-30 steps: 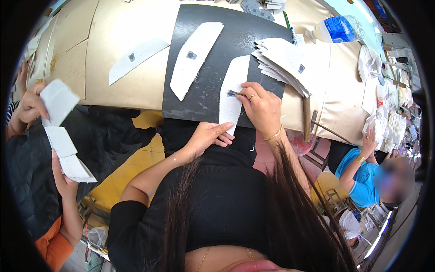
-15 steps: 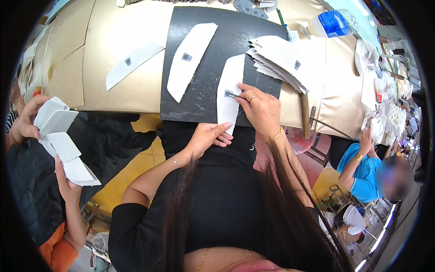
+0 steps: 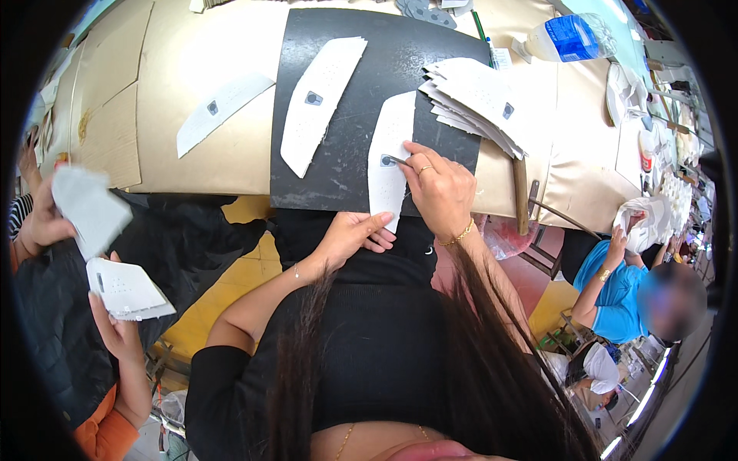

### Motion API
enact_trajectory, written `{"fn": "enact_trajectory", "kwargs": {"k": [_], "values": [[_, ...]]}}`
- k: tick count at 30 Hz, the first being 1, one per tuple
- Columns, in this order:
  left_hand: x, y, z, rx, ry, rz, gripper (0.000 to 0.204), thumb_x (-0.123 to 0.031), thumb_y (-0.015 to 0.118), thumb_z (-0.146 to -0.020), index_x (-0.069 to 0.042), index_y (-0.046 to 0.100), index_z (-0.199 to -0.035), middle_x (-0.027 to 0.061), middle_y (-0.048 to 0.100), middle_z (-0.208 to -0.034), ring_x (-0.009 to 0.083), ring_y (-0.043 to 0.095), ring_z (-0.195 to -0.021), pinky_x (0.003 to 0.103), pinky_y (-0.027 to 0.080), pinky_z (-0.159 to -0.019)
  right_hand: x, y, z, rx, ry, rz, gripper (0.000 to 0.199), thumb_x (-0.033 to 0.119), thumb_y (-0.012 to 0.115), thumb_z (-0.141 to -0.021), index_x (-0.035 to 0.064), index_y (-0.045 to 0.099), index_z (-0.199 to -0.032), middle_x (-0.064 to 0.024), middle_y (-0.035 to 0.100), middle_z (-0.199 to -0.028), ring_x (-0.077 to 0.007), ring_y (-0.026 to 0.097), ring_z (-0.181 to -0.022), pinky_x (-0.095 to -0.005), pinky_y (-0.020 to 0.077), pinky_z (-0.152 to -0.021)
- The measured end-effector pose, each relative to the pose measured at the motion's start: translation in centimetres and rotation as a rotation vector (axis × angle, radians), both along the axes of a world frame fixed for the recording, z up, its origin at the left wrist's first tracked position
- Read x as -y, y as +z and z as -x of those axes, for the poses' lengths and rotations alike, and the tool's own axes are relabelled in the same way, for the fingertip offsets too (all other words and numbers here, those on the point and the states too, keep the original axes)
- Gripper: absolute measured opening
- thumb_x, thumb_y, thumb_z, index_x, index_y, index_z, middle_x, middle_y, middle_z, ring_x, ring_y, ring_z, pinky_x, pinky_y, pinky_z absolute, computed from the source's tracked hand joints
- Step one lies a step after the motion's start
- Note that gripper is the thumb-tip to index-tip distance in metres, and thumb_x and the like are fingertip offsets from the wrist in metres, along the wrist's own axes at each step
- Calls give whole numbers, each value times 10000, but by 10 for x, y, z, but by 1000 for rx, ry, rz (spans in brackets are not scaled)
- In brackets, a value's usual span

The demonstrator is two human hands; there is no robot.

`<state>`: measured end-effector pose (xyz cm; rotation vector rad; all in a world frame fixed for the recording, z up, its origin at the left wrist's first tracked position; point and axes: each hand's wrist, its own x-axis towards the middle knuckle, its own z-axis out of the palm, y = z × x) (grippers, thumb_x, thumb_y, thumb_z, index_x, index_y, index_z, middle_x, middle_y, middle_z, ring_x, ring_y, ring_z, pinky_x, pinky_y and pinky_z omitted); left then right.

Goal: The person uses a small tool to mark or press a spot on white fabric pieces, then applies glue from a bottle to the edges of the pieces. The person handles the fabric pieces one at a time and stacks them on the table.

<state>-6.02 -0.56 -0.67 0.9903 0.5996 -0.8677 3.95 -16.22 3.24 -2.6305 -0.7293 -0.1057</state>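
Your hands work at the tabletop's [image 3: 192, 100] near edge: on the matte black mat [image 3: 361, 100], your left hand [image 3: 355, 234] pins the curved white fabric piece [image 3: 390, 165] flat, while your right hand [image 3: 440, 188] pinches a thin metal tool [image 3: 397, 160] against its small grey patch [image 3: 387, 160].

Clear plastic bottle [image 3: 570, 37] with a blue wrap label lies at the far right of my table. No other labels, signs or screens seen.

Water bottle [image 3: 570, 37] lying on the table [image 3: 192, 54], paper stack [image 3: 480, 100] sitting on the black mat [image 3: 400, 46], co-worker [image 3: 615, 288] sitting nearby.
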Motion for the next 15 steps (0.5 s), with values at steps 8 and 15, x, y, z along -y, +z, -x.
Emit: {"fn": "enact_trajectory", "kwargs": {"k": [8,15], "values": [[0,-3,2,14,-3,15,350,-285,605,-917,59,643,-967,155,676,-798,189,678,-686,262,565,-624,2,-1,-4,-44,-18,-30,142,178,699,-747,76,610,-788,21,684,-951,-171,636,-626,-299,493,-569],[3,0,3,57,40,-11,426,-358,621,-898,66,659,-922,159,679,-811,179,677,-679,251,558,-609,6,-1,-9,48,121,-44,155,171,717,-719,70,616,-780,1,689,-923,-164,636,-621,-297,490,-567]]}}
